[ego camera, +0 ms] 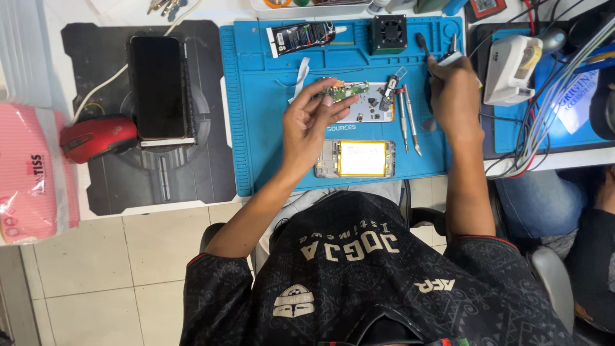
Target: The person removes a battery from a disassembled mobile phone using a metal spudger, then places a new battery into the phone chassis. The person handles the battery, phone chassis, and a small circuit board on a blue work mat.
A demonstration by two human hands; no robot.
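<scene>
My left hand (312, 123) holds a small green circuit board (346, 90) by its fingertips above the blue work mat (256, 115). My right hand (455, 96) grips a thin tool with a dark tip (423, 45), raised near the mat's far right corner. Under the board lies a pale plate with small dark parts (370, 109). An opened phone frame with a bright yellow-white panel (356, 158) rests at the mat's near edge. Two slim metal screwdrivers (408, 118) lie beside my right hand.
A black tube (300, 36) and a small black fan (389, 32) sit at the mat's far edge. A dark phone (157, 86) lies on a black pad, with a red mouse (97, 136) beside it. Pink tissue pack (29, 173) left; white device and cables (512, 61) right.
</scene>
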